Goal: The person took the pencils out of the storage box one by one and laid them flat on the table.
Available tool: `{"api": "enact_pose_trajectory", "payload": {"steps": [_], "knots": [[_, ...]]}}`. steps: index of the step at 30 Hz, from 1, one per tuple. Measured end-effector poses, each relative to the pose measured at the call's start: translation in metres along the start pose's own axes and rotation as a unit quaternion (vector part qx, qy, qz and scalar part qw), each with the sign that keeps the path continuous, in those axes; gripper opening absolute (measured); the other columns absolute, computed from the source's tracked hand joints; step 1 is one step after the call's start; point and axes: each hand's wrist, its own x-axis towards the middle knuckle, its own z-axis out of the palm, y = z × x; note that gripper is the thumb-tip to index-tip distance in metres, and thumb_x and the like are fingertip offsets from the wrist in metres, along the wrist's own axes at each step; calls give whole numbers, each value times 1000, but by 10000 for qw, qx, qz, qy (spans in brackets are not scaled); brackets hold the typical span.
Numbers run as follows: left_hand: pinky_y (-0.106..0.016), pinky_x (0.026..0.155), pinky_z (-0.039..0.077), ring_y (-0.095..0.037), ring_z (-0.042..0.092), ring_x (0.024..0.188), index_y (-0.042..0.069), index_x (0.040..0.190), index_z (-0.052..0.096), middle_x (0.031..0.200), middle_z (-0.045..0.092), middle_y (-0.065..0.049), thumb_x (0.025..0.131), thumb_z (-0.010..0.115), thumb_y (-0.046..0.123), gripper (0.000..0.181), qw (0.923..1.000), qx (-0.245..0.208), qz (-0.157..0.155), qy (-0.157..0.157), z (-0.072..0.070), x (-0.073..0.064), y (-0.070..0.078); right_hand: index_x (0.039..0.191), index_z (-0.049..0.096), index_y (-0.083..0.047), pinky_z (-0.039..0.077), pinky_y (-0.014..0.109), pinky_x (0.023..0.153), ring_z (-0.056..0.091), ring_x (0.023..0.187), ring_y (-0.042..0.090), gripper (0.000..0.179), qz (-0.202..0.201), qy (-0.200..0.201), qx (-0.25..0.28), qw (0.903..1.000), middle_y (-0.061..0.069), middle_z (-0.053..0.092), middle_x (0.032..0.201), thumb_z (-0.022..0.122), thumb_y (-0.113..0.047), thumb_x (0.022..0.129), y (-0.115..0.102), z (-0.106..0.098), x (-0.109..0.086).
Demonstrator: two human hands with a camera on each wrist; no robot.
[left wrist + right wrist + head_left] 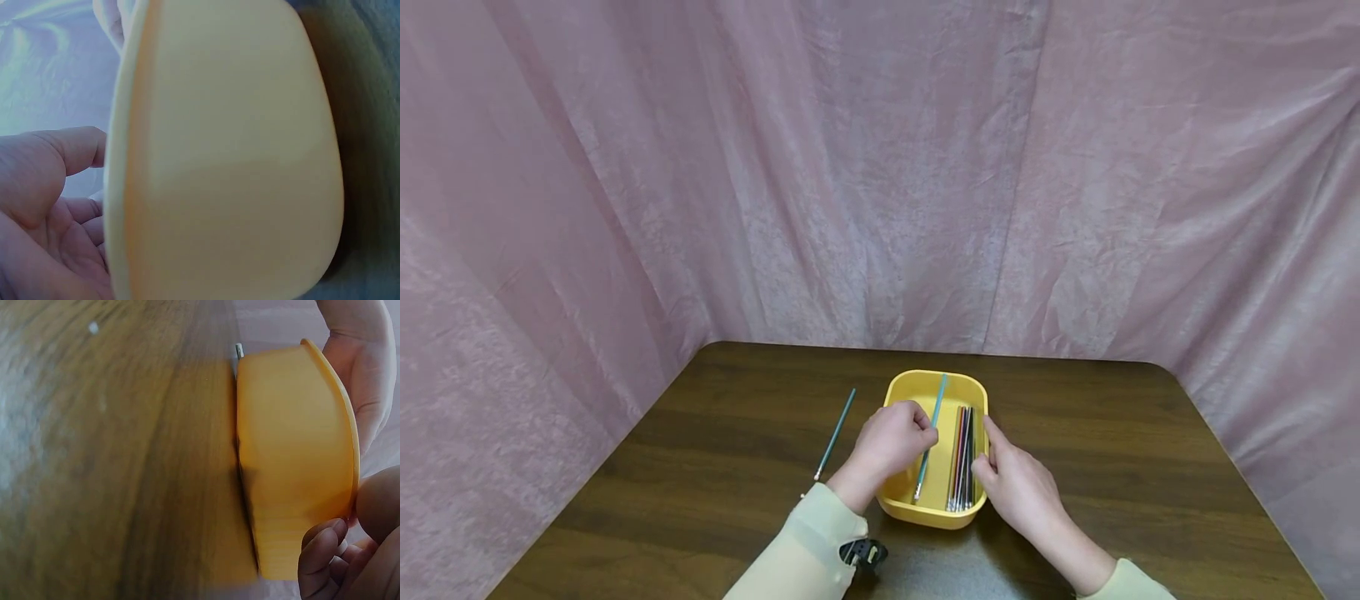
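Observation:
A yellow tray (928,518) stands on the table, with several dark, red and yellowish pencils (961,462) lying side by side along its right side. Over the tray, my left hand (891,437) pinches a light-blue pencil (939,400) that slants lengthwise inside it, eraser end toward me. The rim hides those fingertips in the left wrist view. My right hand (1018,483) grips the tray's right rim, its curled fingers (322,547) against the outer wall in the right wrist view. A teal pencil (836,433) lies on the table left of the tray.
The brown wooden table (1112,433) has rounded far corners. Pink curtains (880,183) hang behind it and at both sides. A small white bit (802,496) shows beside the left sleeve (808,542), and a black device (862,552) sits at the left wrist.

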Motion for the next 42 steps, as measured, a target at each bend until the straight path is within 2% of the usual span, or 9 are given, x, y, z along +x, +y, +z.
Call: {"api": "enact_pose_trajectory", "payload": {"steps": [4, 11, 16, 25, 35, 42], "knots": [[-31, 59, 43, -12, 53, 62, 18, 78, 67, 71, 60, 8, 94, 74, 19, 18, 10000, -50, -35, 40, -7, 0, -4, 163, 46, 3, 36, 37, 52, 42, 56, 15, 69, -21, 5, -4, 10000, -5, 48, 67, 61, -14, 98, 0, 1, 0], [-31, 62, 46, -12, 55, 65, 16, 81, 69, 75, 62, 6, 92, 72, 16, 12, 9998, -115, 79, 155, -22, 0, -13, 163, 47, 2, 35, 36, 51, 41, 55, 15, 70, 23, 12, -42, 10000, -5, 47, 66, 61, -12, 96, -1, 1, 0], [-33, 66, 48, -13, 57, 67, 15, 86, 69, 77, 64, 6, 92, 72, 17, 8, 9996, -96, -12, 272, -34, 2, -18, 163, 46, 3, 34, 36, 51, 40, 55, 15, 71, 39, -14, -37, 10000, -5, 47, 66, 61, -12, 96, -2, -1, 1], [-33, 69, 50, -15, 59, 70, 11, 90, 72, 77, 65, 4, 93, 72, 16, 6, 9984, -361, -203, 382, -49, 5, -29, 164, 45, 2, 32, 35, 50, 39, 55, 14, 70, 31, -27, 11, 10000, -4, 46, 64, 61, -12, 98, -2, 0, 1], [-35, 69, 50, -16, 59, 69, 11, 89, 72, 74, 65, 3, 93, 73, 17, 7, 9960, -537, -508, 503, -60, 3, -43, 164, 44, 3, 32, 34, 50, 41, 54, 14, 70, -3, -37, 26, 10000, -4, 47, 65, 60, -12, 98, -2, -1, 1], [-37, 74, 51, -16, 59, 72, 12, 88, 73, 75, 64, 3, 93, 73, 17, 7, 9954, -466, -635, 538, -64, 1, -57, 165, 43, 4, 33, 34, 50, 41, 54, 14, 70, 13, -58, 59, 10000, -4, 48, 66, 60, -12, 99, -2, -1, -1]]}}
